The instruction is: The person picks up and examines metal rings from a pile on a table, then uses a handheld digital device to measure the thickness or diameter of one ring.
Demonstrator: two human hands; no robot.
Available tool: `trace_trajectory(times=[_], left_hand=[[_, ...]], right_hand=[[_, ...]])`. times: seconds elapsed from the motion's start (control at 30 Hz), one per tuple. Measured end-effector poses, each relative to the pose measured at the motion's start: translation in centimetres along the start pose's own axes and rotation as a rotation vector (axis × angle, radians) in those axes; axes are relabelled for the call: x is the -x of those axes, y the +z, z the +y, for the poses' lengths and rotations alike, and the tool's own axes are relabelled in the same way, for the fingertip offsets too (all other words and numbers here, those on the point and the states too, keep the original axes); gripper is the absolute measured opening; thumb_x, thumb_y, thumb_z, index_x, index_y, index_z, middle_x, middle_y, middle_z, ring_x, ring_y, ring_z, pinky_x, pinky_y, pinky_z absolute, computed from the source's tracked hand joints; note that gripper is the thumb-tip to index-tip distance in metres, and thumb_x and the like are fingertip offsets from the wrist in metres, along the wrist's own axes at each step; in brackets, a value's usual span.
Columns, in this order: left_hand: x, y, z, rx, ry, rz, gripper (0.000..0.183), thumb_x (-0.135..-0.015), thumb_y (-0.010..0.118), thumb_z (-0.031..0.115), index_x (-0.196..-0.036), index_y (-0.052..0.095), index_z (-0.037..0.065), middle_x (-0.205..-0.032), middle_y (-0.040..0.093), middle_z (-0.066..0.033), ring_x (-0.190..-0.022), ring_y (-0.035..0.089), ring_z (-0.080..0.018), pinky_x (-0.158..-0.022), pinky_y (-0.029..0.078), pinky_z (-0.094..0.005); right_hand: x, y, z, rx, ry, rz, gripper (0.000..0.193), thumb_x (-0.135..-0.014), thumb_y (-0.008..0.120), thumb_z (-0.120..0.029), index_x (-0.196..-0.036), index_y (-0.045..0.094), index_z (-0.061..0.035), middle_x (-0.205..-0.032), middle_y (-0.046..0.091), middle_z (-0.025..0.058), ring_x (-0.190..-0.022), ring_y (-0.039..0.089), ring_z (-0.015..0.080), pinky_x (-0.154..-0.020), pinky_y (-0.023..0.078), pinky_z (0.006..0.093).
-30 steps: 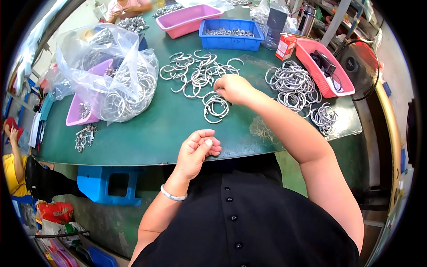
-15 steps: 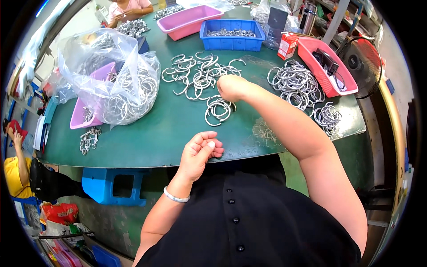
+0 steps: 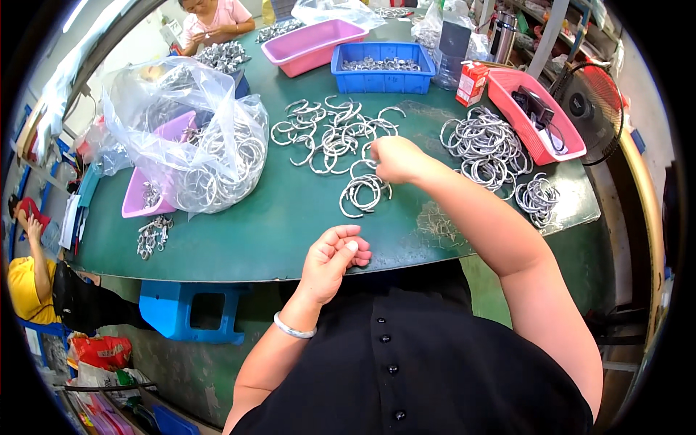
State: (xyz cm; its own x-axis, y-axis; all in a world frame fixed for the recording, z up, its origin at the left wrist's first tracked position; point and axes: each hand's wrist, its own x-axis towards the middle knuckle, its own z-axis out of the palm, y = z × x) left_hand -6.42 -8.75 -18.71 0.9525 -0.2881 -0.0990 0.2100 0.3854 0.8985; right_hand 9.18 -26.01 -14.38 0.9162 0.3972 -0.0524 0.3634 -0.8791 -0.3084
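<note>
My right hand (image 3: 397,159) reaches over the table, knuckles up, with its fingers closed at the right edge of a loose spread of C-shaped silver metal bangles (image 3: 330,138). One bangle runs under its fingertips, which are hidden from me. Just below lies a small cluster of bangles (image 3: 362,194). Near the table's front edge, my left hand (image 3: 335,254) hovers palm inward, fingers curled and thumb folded over them. Whatever it may hold is hidden. A pale bangle (image 3: 293,328) circles my left wrist.
Piles of bangles (image 3: 487,148) lie at the right beside a pink basket (image 3: 554,152). A clear plastic bag (image 3: 217,174) full of bangles leans over a pink tray (image 3: 134,203) at left. A blue tray (image 3: 380,82) of metal pieces stands behind. Another person (image 3: 217,22) sits across the table.
My right hand has shifted slightly right across the bangles, its fingers still closed. My left hand keeps its curled pose. The whole view has moved a little.
</note>
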Motion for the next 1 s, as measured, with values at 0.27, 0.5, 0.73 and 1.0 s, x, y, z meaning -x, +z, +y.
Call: trace_trajectory(times=[0.27,0.5,0.73,1.0], left_hand=[[-0.3,0.7,0.4,-0.042,-0.028,0.044,0.023,-0.085,0.046,0.006,-0.107,0.046,0.0,-0.087,0.057,-0.0103,-0.077,0.058,-0.0171,-0.07,0.048,-0.028],[-0.7,1.4,0.9,-0.143,-0.097,0.075,0.022,-0.085,0.048,0.006,-0.106,0.047,-0.001,-0.087,0.057,-0.0104,-0.075,0.057,-0.0159,-0.068,0.048,-0.0268],[-0.9,1.0,0.7,-0.186,-0.123,0.065,0.024,-0.084,0.049,0.007,-0.106,0.046,-0.002,-0.088,0.056,-0.0108,-0.076,0.057,-0.016,-0.068,0.048,-0.0264],[-1.2,-0.1,0.0,-0.329,0.113,0.092,0.021,-0.084,0.048,0.005,-0.104,0.048,-0.002,-0.084,0.057,-0.0095,-0.07,0.056,-0.0141,-0.062,0.048,-0.024]], right_hand=[[4.3,-1.2,0.3,-0.364,0.01,0.397,0.023,-0.064,0.052,-0.008,-0.084,0.062,-0.0001,-0.078,0.06,0.02,-0.077,0.058,0.0334,-0.071,0.046,0.0377],[6.6,-1.3,1.2,-0.22,-0.026,0.418,0.015,-0.063,0.051,-0.007,-0.074,0.06,-0.0009,-0.075,0.058,0.018,-0.075,0.057,0.033,-0.069,0.044,0.0401],[7.8,-1.5,2.7,-0.188,0.046,0.377,0.014,-0.067,0.052,-0.009,-0.076,0.059,-0.0009,-0.081,0.057,0.0178,-0.079,0.056,0.0323,-0.071,0.044,0.0392],[11.2,0.9,6.2,-0.804,0.039,0.519,0.015,-0.072,0.054,-0.005,-0.084,0.058,0.0005,-0.065,0.057,0.0043,-0.056,0.051,0.0106,-0.052,0.042,0.0246]])
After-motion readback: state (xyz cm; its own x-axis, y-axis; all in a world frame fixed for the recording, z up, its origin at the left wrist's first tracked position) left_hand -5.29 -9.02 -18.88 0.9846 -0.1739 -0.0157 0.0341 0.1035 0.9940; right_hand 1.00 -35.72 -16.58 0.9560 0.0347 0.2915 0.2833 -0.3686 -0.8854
